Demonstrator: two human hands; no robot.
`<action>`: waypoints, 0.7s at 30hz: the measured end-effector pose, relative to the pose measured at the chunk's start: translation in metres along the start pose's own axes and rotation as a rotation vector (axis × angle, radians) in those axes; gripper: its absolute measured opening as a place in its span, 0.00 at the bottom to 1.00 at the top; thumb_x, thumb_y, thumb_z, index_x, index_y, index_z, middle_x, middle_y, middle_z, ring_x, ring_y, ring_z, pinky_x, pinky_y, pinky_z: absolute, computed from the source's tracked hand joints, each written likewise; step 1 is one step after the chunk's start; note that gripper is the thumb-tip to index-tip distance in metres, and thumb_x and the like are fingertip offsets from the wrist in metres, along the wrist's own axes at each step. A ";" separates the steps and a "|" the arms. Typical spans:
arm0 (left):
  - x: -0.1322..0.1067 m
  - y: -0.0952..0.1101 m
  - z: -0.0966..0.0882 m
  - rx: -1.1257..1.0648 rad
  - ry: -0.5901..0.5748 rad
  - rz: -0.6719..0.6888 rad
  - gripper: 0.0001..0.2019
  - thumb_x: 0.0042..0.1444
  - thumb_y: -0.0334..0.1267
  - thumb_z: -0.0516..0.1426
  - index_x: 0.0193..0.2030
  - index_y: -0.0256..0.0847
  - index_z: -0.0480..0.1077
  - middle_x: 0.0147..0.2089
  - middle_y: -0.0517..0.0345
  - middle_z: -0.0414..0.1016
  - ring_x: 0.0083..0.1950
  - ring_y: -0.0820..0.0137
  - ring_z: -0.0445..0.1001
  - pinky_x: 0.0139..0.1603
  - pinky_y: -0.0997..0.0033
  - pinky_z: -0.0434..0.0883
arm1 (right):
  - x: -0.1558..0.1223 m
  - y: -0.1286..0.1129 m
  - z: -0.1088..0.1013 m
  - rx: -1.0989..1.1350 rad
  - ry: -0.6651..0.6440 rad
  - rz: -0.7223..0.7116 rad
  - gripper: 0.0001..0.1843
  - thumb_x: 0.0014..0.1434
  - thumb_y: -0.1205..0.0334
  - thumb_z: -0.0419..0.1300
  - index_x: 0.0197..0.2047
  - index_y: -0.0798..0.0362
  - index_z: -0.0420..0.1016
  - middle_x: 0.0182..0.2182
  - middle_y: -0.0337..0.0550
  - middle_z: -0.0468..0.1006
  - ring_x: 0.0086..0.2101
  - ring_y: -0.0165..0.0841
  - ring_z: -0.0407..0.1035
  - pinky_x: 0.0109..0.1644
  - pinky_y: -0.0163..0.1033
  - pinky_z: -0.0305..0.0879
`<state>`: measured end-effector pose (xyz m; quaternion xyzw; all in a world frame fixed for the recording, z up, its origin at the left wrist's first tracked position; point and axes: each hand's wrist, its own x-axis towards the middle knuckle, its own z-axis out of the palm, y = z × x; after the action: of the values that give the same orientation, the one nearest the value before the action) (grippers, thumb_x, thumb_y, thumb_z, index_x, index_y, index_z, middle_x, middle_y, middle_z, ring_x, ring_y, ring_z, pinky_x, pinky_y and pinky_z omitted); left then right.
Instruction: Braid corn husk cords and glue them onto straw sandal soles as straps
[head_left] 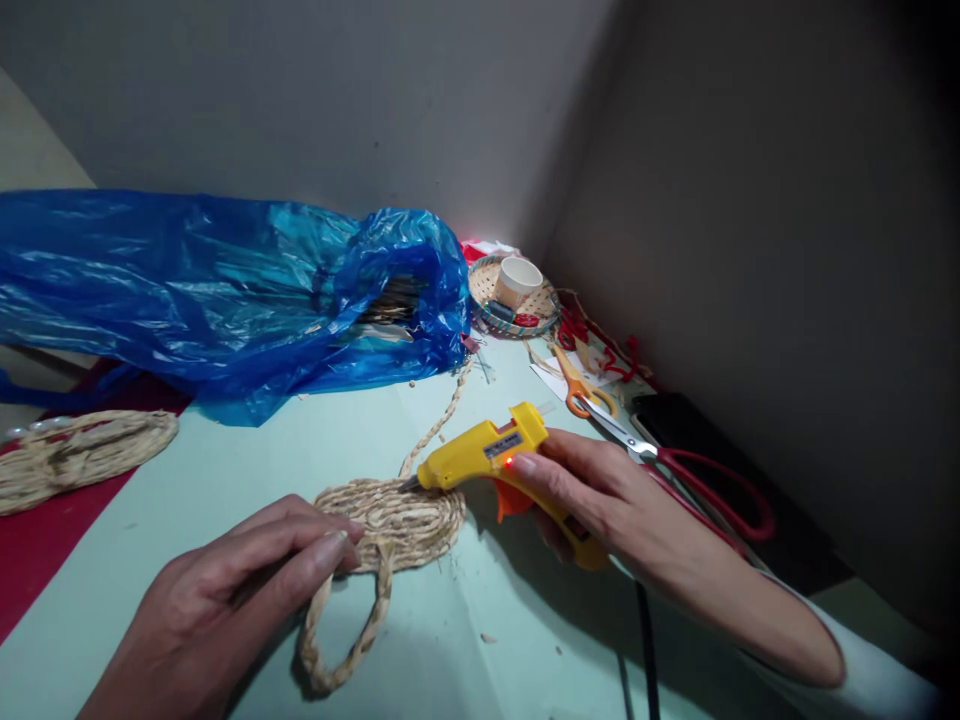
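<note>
Right now: right hand [592, 490] closed firm round yellow glue gun [495, 455], index finger laid along body, red lamp lit, nozzle touching upper edge of braided straw coil [409, 515]. Left hand [247, 580] grips nothing: fingers stretched flat, pressing coil's left rim onto pale green table [225, 470]. Coil looks several turns wound. Loose braid tail [352, 640] loops off near side, unattached, so seemingly more braid left to fix. Blue plastic bag [225, 290] behind; red scissors [697, 480] just beside right wrist.

Dim indoor light falls from the upper left; the right wall [787, 250] sinks into deep shadow. Glare streaks the blue bag [225, 280]. Edges bend and darken; near corners blur slightly.
</note>
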<state>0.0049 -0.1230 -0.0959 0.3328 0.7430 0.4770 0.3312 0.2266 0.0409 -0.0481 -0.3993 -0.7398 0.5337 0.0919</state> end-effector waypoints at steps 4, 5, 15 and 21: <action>0.001 -0.002 0.000 -0.016 -0.005 -0.013 0.11 0.51 0.55 0.64 0.28 0.54 0.80 0.40 0.66 0.82 0.51 0.62 0.73 0.50 0.76 0.67 | -0.002 0.017 -0.013 0.400 0.032 0.068 0.22 0.65 0.43 0.57 0.33 0.55 0.73 0.22 0.37 0.73 0.21 0.26 0.65 0.25 0.31 0.59; 0.002 -0.002 0.000 -0.018 -0.006 -0.010 0.11 0.51 0.55 0.63 0.28 0.54 0.80 0.39 0.65 0.82 0.51 0.62 0.73 0.49 0.76 0.67 | -0.002 0.022 -0.015 0.473 0.052 0.070 0.21 0.64 0.45 0.58 0.33 0.56 0.73 0.22 0.38 0.73 0.21 0.25 0.64 0.25 0.30 0.59; 0.000 0.009 -0.007 -0.044 0.037 0.044 0.09 0.52 0.49 0.64 0.25 0.52 0.80 0.31 0.66 0.77 0.39 0.68 0.70 0.38 0.84 0.70 | -0.022 0.050 -0.042 -0.076 0.259 -0.078 0.17 0.67 0.50 0.55 0.31 0.53 0.73 0.27 0.43 0.74 0.26 0.32 0.67 0.28 0.37 0.62; -0.008 0.021 0.002 -0.330 0.001 -0.233 0.14 0.43 0.53 0.70 0.25 0.45 0.81 0.28 0.62 0.78 0.34 0.70 0.74 0.29 0.82 0.70 | -0.041 0.019 -0.010 -0.921 0.410 -0.661 0.12 0.66 0.69 0.51 0.30 0.53 0.70 0.23 0.41 0.70 0.20 0.31 0.61 0.22 0.41 0.53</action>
<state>0.0148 -0.1216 -0.0755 0.1854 0.6883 0.5511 0.4338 0.2689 0.0216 -0.0481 -0.2415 -0.9470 0.0138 0.2112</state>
